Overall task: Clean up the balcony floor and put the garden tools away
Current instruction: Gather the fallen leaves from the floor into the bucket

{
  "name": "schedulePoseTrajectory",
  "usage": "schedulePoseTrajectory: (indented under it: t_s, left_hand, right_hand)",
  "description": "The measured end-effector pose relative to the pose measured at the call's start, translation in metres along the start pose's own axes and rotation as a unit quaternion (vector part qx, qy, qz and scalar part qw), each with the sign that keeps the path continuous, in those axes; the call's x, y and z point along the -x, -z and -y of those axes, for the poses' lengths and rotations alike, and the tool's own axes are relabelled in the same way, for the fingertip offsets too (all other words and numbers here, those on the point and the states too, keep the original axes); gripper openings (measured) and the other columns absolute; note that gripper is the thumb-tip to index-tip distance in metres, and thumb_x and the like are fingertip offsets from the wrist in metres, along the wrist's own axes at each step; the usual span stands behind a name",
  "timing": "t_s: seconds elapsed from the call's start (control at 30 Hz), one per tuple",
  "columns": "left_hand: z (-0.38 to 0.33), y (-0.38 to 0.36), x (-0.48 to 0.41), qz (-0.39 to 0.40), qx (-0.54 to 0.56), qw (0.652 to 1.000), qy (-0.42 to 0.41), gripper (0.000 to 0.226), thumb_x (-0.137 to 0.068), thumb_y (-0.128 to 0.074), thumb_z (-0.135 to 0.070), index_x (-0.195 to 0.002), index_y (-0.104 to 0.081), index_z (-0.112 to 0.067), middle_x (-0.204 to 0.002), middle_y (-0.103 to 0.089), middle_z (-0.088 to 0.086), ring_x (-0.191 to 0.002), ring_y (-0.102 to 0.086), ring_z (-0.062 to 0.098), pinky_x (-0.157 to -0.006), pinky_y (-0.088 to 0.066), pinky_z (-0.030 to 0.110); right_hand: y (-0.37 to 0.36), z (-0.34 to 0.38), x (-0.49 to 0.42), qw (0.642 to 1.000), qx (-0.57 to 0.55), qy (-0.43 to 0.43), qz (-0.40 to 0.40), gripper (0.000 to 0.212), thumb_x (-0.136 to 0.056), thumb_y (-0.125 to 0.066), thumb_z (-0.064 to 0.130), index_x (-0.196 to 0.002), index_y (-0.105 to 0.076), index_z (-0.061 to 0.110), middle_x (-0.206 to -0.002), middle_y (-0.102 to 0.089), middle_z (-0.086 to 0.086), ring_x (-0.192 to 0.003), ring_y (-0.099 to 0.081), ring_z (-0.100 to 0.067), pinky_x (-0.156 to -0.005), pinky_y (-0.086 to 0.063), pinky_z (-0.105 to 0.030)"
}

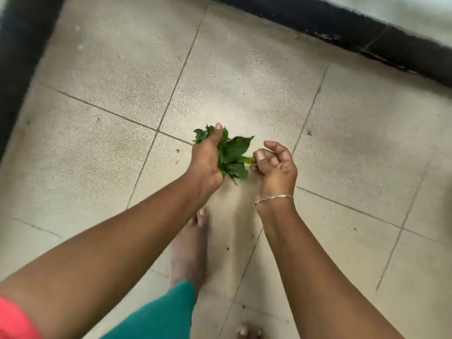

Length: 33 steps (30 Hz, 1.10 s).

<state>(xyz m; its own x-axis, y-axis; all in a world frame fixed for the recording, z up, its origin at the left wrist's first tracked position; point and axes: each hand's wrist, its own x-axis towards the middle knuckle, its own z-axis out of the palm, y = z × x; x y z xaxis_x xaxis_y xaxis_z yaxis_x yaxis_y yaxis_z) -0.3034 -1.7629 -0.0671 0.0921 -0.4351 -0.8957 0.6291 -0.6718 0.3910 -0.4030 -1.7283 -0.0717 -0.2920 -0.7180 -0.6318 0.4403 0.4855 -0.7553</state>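
Note:
A bunch of green leaves (233, 156) hangs above the beige tiled balcony floor (110, 99), near the middle of the head view. My left hand (206, 157) grips the bunch from the left, fingers curled round it. My right hand (275, 165), with a thin bracelet on the wrist, pinches a thin stem at the bunch's right side with curled fingers. No garden tools are in view.
A black skirting (367, 37) runs along the top right, and a dark edge (17, 69) borders the left. My bare foot (189, 250) stands below the hands, with the toes of the other (247, 331) at the bottom edge. Small dark specks of soil (227, 248) dot the tiles.

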Motion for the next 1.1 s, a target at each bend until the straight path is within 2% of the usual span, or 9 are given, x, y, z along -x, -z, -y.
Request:
schedulePoseTrajectory:
  t_s: [0.17, 0.33, 0.5, 0.67, 0.77, 0.8, 0.87, 0.97, 1.1]
  left_hand:
    - [0.024, -0.029, 0.077, -0.031, 0.003, 1.0, 0.005, 0.03, -0.093, -0.057, -0.031, -0.109, -0.056, -0.005, -0.096, -0.067, 0.016, -0.056, -0.068, 0.022, -0.051, -0.056, 0.033]
    - [0.031, -0.055, 0.17, -0.027, -0.009, 1.0, 0.005, 0.046, -0.09, -0.061, -0.033, -0.12, -0.052, 0.0, -0.118, -0.061, 0.027, -0.099, -0.065, 0.041, -0.083, -0.053, 0.056]
    - [0.028, -0.093, 0.247, -0.005, -0.022, 0.998, 0.051, 0.056, -0.086, -0.063, -0.038, -0.123, -0.054, 0.003, -0.12, -0.06, 0.029, -0.102, -0.064, 0.041, -0.088, -0.052, 0.054]
    - [0.023, -0.157, 0.312, 0.022, -0.089, 0.992, 0.084, 0.05, -0.09, -0.059, -0.031, -0.125, -0.052, 0.005, -0.12, -0.057, 0.032, -0.106, -0.06, 0.044, -0.081, -0.055, 0.046]
    - [0.027, -0.207, 0.346, 0.07, -0.141, 0.983, 0.093, 0.029, -0.095, -0.053, -0.024, -0.105, -0.055, 0.003, -0.086, -0.066, 0.026, -0.072, -0.069, 0.034, -0.056, -0.058, 0.034]
    - [0.032, -0.223, 0.353, 0.084, -0.154, 0.98, 0.1, 0.022, -0.096, -0.051, -0.022, -0.099, -0.053, 0.0, -0.075, -0.063, 0.021, -0.059, -0.067, 0.029, -0.047, -0.055, 0.03]
    - [0.049, -0.252, 0.363, 0.108, -0.185, 0.971, 0.106, 0.019, -0.095, -0.053, -0.022, -0.099, -0.051, -0.004, -0.079, -0.057, 0.018, -0.061, -0.063, 0.028, -0.05, -0.055, 0.031]
    - [0.082, -0.286, 0.362, 0.116, -0.238, 0.96, 0.089, 0.019, -0.092, -0.058, -0.021, -0.102, -0.051, -0.005, -0.083, -0.054, 0.014, -0.076, -0.058, 0.03, -0.063, -0.053, 0.035]
    - [0.125, -0.332, 0.35, 0.117, -0.255, 0.955, 0.098, 0.021, -0.09, -0.059, -0.021, -0.102, -0.052, -0.005, -0.096, -0.055, 0.02, -0.086, -0.058, 0.034, -0.071, -0.054, 0.041]
  right_hand:
    - [0.014, 0.044, 0.074, 0.96, -0.25, -0.081, -0.102, 0.029, -0.089, -0.041, -0.011, -0.079, -0.058, 0.011, -0.078, -0.062, -0.005, -0.088, -0.057, -0.02, -0.079, -0.045, -0.031]
    - [0.022, 0.121, 0.144, 0.913, -0.372, -0.104, -0.13, 0.029, -0.09, -0.038, -0.007, -0.079, -0.057, 0.011, -0.061, -0.065, 0.0, -0.071, -0.059, -0.02, -0.075, -0.05, -0.034]
    - [0.036, 0.208, 0.196, 0.906, -0.386, -0.089, -0.151, 0.023, -0.084, -0.043, -0.005, -0.078, -0.057, 0.012, -0.072, -0.059, -0.003, -0.067, -0.058, -0.018, -0.065, -0.051, -0.028]
    - [0.061, 0.286, 0.219, 0.882, -0.432, -0.046, -0.181, 0.015, -0.071, -0.048, 0.0, -0.073, -0.058, 0.012, -0.069, -0.058, -0.003, -0.059, -0.058, -0.016, -0.054, -0.051, -0.02]
    - [0.086, 0.321, 0.223, 0.861, -0.464, -0.001, -0.208, 0.013, -0.075, -0.053, 0.003, -0.069, -0.06, 0.011, -0.062, -0.059, -0.003, -0.05, -0.06, -0.014, -0.05, -0.05, -0.017]
    - [0.094, 0.333, 0.223, 0.855, -0.473, 0.024, -0.212, 0.003, -0.064, -0.067, 0.012, -0.064, -0.064, 0.013, -0.062, -0.06, -0.003, -0.05, -0.06, -0.014, -0.051, -0.05, -0.017]
    - [0.118, 0.351, 0.221, 0.848, -0.48, 0.051, -0.221, 0.022, -0.042, -0.082, 0.022, -0.056, -0.066, 0.017, -0.061, -0.061, -0.003, -0.051, -0.061, -0.015, -0.052, -0.051, -0.017]
    - [0.16, 0.364, 0.208, 0.82, -0.507, 0.057, -0.259, 0.027, -0.083, -0.048, 0.003, -0.061, -0.061, 0.013, -0.062, -0.058, -0.005, -0.049, -0.06, -0.015, -0.05, -0.051, -0.019]
    - [0.213, 0.378, 0.177, 0.82, -0.499, 0.039, -0.279, 0.027, -0.088, -0.035, -0.002, -0.074, -0.055, 0.01, -0.062, -0.058, -0.006, -0.054, -0.059, -0.018, -0.059, -0.051, -0.026]
